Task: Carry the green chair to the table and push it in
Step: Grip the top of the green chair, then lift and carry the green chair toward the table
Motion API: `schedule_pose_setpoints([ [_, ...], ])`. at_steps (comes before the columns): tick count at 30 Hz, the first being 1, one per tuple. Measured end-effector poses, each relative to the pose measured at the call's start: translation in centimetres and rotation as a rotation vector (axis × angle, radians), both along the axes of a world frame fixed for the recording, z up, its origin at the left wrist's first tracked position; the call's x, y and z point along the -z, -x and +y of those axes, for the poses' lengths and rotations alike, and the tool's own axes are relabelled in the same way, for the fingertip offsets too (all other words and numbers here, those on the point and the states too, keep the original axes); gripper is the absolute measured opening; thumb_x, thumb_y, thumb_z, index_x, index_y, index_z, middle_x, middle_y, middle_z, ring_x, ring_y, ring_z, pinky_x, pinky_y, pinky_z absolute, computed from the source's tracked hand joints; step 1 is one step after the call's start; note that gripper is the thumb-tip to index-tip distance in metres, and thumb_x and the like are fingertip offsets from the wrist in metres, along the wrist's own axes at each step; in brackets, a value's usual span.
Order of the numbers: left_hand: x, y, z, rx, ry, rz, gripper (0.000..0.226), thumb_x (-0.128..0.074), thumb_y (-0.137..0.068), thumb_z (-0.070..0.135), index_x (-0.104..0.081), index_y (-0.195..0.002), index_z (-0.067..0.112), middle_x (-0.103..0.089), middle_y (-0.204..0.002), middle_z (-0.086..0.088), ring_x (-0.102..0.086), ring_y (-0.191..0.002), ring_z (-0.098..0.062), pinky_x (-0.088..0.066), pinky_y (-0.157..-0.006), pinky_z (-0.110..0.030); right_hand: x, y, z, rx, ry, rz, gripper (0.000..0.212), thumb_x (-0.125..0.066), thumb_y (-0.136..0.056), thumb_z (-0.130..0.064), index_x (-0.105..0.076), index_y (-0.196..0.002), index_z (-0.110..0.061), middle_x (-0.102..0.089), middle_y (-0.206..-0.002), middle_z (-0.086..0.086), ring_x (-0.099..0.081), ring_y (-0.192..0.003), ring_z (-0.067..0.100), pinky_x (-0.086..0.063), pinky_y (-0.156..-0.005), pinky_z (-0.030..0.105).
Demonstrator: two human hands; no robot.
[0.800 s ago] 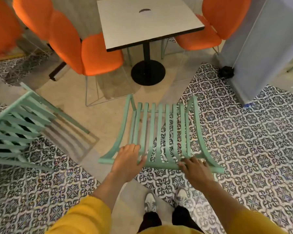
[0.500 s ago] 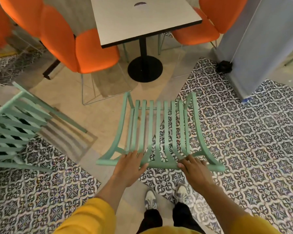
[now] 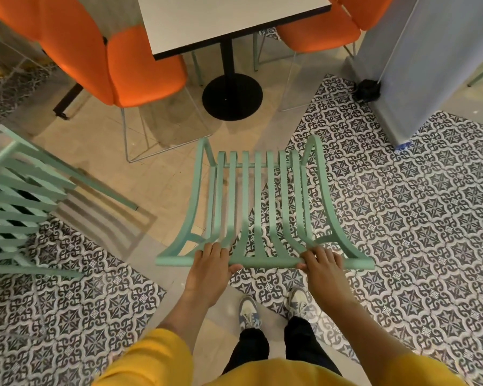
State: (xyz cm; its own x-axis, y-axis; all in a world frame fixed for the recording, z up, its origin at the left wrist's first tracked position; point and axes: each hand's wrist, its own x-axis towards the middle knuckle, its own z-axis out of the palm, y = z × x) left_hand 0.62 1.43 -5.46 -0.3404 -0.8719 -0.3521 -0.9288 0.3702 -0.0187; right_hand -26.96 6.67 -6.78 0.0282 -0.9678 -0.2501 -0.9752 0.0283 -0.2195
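A mint-green slatted chair (image 3: 260,207) stands in front of me with its back towards me and its seat pointing at the table. My left hand (image 3: 211,270) grips the top rail of the backrest left of centre. On the same rail, right of centre, my right hand (image 3: 322,263) is closed. The white square table (image 3: 229,18) with a black edge stands ahead on a black post and round black base (image 3: 232,97). The chair's front edge is a short way off the base.
An orange chair (image 3: 117,59) sits at the table's left side and another orange chair (image 3: 332,26) at its right. A second green slatted chair (image 3: 17,207) stands to my left. To the right rises a grey pillar (image 3: 430,59) with a black object (image 3: 368,89) at its foot.
The chair and I have moved closer to the table. The table and its base now fill more of the top of the view. Both hands keep their hold on the rail.
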Motion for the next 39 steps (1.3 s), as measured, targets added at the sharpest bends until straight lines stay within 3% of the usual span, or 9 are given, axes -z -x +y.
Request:
schedule_pose_setpoints([
  [3, 0.1, 0.0, 0.3, -0.008, 0.062, 0.016, 0.056, -0.021, -0.095, 0.060, -0.053, -0.097, 0.014, -0.057, -0.109, -0.011, -0.048, -0.096, -0.030, -0.045, -0.081, -0.042, 0.5, -0.1, 0.2, 0.026, 0.082, -0.012, 0.016, -0.051, -0.098, -0.029, -0.060, -0.103, -0.017, -0.059, -0.106, 0.006, -0.055, -0.097, 0.029, -0.042, -0.090, 0.045],
  [6, 0.4, -0.1, 0.4, -0.011, 0.095, -0.027, 0.051, -0.025, -0.096, 0.059, -0.049, -0.092, 0.015, -0.055, -0.101, -0.011, -0.045, -0.087, -0.030, -0.043, -0.074, -0.044, 0.6, 0.1, 0.2, 0.024, 0.093, -0.051, 0.026, -0.039, -0.102, -0.035, -0.059, -0.103, -0.020, -0.055, -0.102, 0.001, -0.053, -0.094, 0.025, -0.040, -0.088, 0.042],
  [10, 0.4, -0.5, 0.0, 0.040, 0.079, -0.013, 0.052, -0.027, -0.096, 0.060, -0.051, -0.093, 0.014, -0.056, -0.101, -0.007, -0.046, -0.088, -0.030, -0.043, -0.071, -0.045, 0.4, -0.1, 0.0, 0.050, 0.088, -0.090, 0.036, -0.027, -0.102, -0.046, -0.056, -0.099, -0.025, -0.048, -0.099, -0.004, -0.048, -0.090, 0.020, -0.036, -0.087, 0.040],
  [20, 0.7, -0.9, -1.5, 0.093, 0.024, 0.088, 0.064, -0.022, -0.088, 0.070, -0.055, -0.095, 0.016, -0.056, -0.100, -0.001, -0.048, -0.092, -0.023, -0.048, -0.064, -0.037, 1.0, -0.1, -0.3, 0.057, 0.107, -0.013, 0.050, -0.029, -0.096, -0.062, -0.059, -0.097, -0.022, -0.049, -0.096, 0.000, -0.048, -0.085, 0.022, -0.035, -0.076, 0.041],
  [25, 0.9, -0.8, -1.8, 0.090, 0.031, 0.113, 0.070, -0.017, -0.085, 0.072, -0.058, -0.090, 0.015, -0.058, -0.095, -0.002, -0.050, -0.091, -0.023, -0.049, -0.058, -0.037, 1.2, 0.4, -0.4, 0.041, 0.131, -0.055, 0.057, -0.031, -0.091, -0.068, -0.063, -0.095, -0.021, -0.052, -0.096, 0.001, -0.052, -0.082, 0.023, -0.024, -0.075, 0.035],
  [29, 1.0, -0.3, -2.3, 0.092, 0.014, 0.128, 0.073, -0.016, -0.084, 0.073, -0.058, -0.091, 0.014, -0.059, -0.097, -0.002, -0.050, -0.094, -0.023, -0.050, -0.059, -0.039, 1.2, 1.0, -0.7, 0.033, 0.169, -0.074, 0.055, -0.037, -0.090, -0.066, -0.064, -0.092, -0.019, -0.052, -0.094, 0.002, -0.052, -0.078, 0.022, -0.023, -0.078, 0.033],
  [34, 0.8, 0.5, -2.8, 0.082, 0.000, 0.096, 0.075, -0.014, -0.082, 0.074, -0.057, -0.096, 0.014, -0.057, -0.104, -0.002, -0.047, -0.099, -0.023, -0.049, -0.064, -0.036, 1.4, 1.9, -1.5, 0.017, 0.176, -0.079, 0.047, -0.045, -0.089, -0.064, -0.065, -0.091, -0.020, -0.051, -0.093, 0.001, -0.052, -0.079, 0.022, -0.032, -0.077, 0.038],
  [39, 1.0, 2.2, -3.3, 0.056, 0.033, 0.114, 0.076, -0.015, -0.084, 0.074, -0.060, -0.094, 0.013, -0.059, -0.097, -0.003, -0.051, -0.092, -0.023, -0.049, -0.058, -0.036, 1.4, 3.8, -2.9, -0.005, 0.176, -0.096, 0.040, -0.053, -0.087, -0.060, -0.065, -0.091, -0.022, -0.049, -0.093, -0.002, -0.050, -0.077, 0.019, -0.031, -0.079, 0.037],
])
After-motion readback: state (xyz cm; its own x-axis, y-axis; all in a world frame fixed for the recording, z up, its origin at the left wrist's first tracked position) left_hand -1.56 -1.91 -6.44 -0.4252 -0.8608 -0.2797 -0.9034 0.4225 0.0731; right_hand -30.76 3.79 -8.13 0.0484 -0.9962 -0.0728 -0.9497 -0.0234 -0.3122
